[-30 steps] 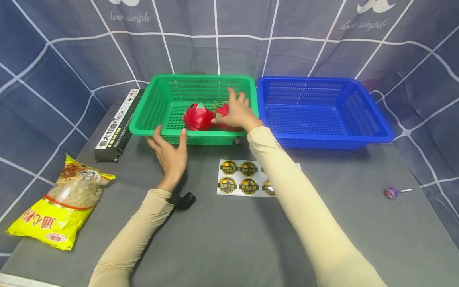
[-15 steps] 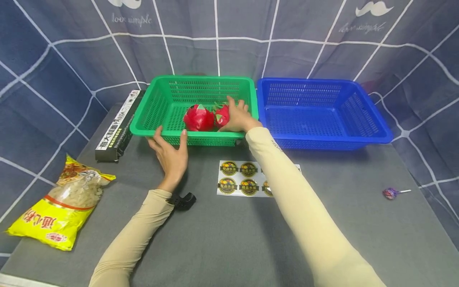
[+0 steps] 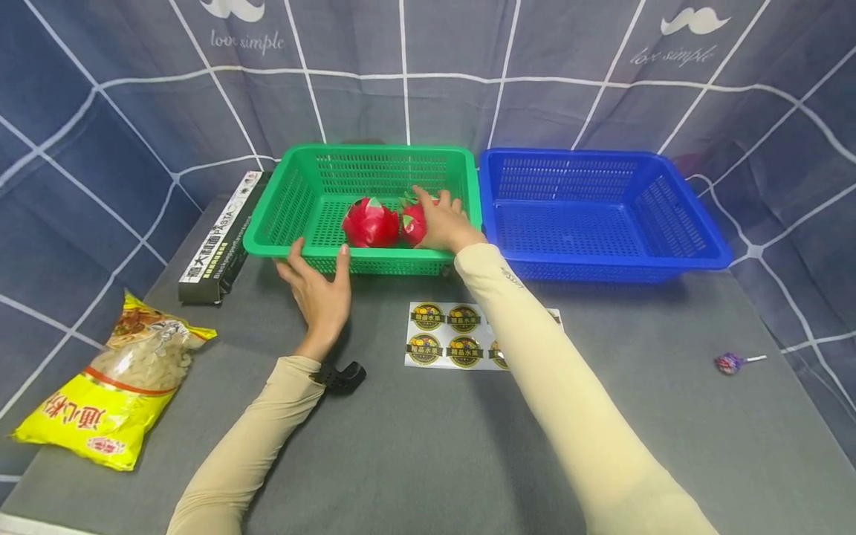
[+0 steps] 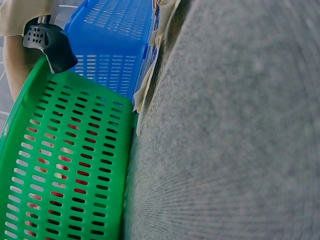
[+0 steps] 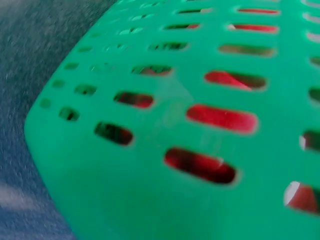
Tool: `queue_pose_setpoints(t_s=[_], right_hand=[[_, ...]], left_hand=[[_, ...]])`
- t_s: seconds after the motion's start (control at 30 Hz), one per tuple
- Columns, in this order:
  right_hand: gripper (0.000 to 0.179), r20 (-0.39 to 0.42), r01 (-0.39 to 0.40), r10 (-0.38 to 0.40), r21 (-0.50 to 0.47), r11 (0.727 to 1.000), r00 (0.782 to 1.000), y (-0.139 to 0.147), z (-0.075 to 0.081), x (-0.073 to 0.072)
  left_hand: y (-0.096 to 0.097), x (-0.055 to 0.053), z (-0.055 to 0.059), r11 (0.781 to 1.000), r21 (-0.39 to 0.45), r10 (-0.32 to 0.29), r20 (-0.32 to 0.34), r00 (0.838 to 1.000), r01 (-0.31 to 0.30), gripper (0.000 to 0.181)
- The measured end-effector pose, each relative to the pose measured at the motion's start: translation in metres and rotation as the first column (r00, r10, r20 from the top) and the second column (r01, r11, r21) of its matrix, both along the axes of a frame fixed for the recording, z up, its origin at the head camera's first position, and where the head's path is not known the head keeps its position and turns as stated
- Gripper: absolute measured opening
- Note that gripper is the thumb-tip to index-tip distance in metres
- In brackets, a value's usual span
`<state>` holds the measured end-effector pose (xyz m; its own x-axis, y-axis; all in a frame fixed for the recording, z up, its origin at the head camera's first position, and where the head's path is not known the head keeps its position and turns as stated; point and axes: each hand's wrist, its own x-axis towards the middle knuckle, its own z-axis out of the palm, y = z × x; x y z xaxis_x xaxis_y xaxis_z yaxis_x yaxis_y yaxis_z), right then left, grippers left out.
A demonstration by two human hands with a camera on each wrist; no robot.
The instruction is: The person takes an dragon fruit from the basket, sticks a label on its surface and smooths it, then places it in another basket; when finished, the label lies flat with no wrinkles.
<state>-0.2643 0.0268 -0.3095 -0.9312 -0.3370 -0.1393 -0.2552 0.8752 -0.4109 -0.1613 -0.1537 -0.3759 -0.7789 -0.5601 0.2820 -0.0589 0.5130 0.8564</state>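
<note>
Two red dragon fruits lie side by side in the green basket [image 3: 401, 253] in the head view. The right hand [image 3: 444, 221] reaches over its front rim and grips the right dragon fruit [image 3: 412, 225], which it partly covers. The thumb is hidden. Just left of it, the other dragon fruit [image 3: 371, 224] sits untouched. At the basket's front left, the left hand [image 3: 317, 293] rests with spread fingers against the rim. Through the slots of the basket wall [image 5: 125, 185], the right wrist view shows patches of red fruit.
A blue basket [image 3: 605, 261] adjoins the green one on the right. The sticker sheet [image 3: 444, 365] lies in front, partly under the right sleeve. At left are a pasta box [image 3: 224, 230] and a yellow macaroni bag [image 3: 110, 401]; a lollipop [image 3: 729, 363] lies far right.
The right hand has moved slightly down and closed in on the right dragon fruit; its thumb has gone out of sight. The left hand stays on the basket rim.
</note>
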Motion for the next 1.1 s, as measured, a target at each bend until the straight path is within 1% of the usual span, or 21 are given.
queue_pose_setpoints(t_s=[0.17, 0.33, 0.57, 0.67, 0.77, 0.87, 0.93, 1.0, 1.1], right_hand=[[0.097, -0.023, -0.035, 0.035, 0.027, 0.999, 0.999, 0.0002, 0.0009, 0.0018], [0.091, -0.050, -0.051, 0.054, 0.049, 0.997, 0.997, 0.0003, 0.0010, 0.0018], [0.089, -0.079, -0.061, 0.065, 0.058, 0.996, 0.995, -0.0004, -0.0010, 0.0014], [0.086, -0.091, -0.072, 0.079, 0.076, 0.994, 0.993, -0.0006, -0.0016, 0.0014], [0.080, -0.087, -0.096, 0.106, 0.112, 0.989, 0.991, -0.0005, -0.0020, 0.0020], [0.074, -0.066, -0.121, 0.132, 0.153, 0.981, 0.989, -0.0003, -0.0027, 0.0026], [0.071, -0.058, -0.129, 0.140, 0.164, 0.978, 0.988, -0.0002, -0.0033, 0.0027], [0.068, -0.060, -0.129, 0.140, 0.164, 0.978, 0.988, -0.0001, -0.0038, 0.0028], [0.066, -0.077, -0.122, 0.134, 0.138, 0.983, 0.988, 0.0000, -0.0049, 0.0020]], left_hand=[[0.0002, 0.0007, -0.0002, 1.000, -0.006, -0.001, 0.003, 1.000, 0.001, 0.074], [0.0003, 0.0004, 0.0000, 1.000, -0.010, -0.001, 0.005, 1.000, 0.001, 0.074], [0.0000, 0.0006, -0.0010, 1.000, -0.019, -0.003, -0.006, 1.000, 0.003, 0.073], [-0.0002, 0.0008, -0.0012, 1.000, -0.025, -0.003, -0.014, 1.000, 0.002, 0.072], [-0.0003, 0.0012, -0.0013, 1.000, -0.029, -0.003, -0.020, 1.000, 0.002, 0.072], [-0.0003, 0.0016, -0.0014, 0.999, -0.033, -0.001, -0.027, 1.000, 0.000, 0.072], [-0.0003, 0.0016, -0.0016, 0.999, -0.035, 0.000, -0.027, 1.000, -0.001, 0.072], [-0.0002, 0.0016, -0.0017, 0.999, -0.037, 0.001, -0.026, 1.000, -0.002, 0.072], [-0.0002, 0.0012, -0.0014, 0.999, -0.035, 0.000, -0.015, 1.000, -0.001, 0.073]])
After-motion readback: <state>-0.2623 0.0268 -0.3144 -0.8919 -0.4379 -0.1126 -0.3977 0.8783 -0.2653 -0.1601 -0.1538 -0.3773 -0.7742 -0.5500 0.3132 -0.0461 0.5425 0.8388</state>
